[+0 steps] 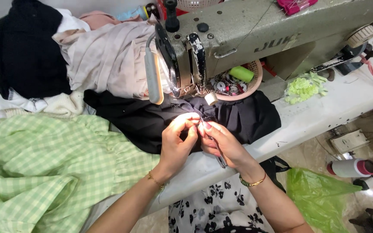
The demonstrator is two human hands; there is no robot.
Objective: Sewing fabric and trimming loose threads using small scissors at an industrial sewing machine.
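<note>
A grey-green metal sewing machine (255, 39) is set on a white worktable (324, 116), and a round pink plastic basket (238, 82) of bobbins and a green thread spool is tucked under its arm — with a small heap of pale green buttons (304, 87) laid near it. To the left, a green-and-white checked cotton garment (35, 168) is spread out, and beige pleated cloth (109, 56) is piled behind it beside a black knitted bundle (24, 51). A crumpled green plastic bag (320, 194) is seen on the floor — just beside a white thread cone (350, 167).

Tailoring workshop: industrial sewing machine (255, 39); heaped garments (65, 64); bobbin basket (238, 82); thread cone (350, 167)
</note>
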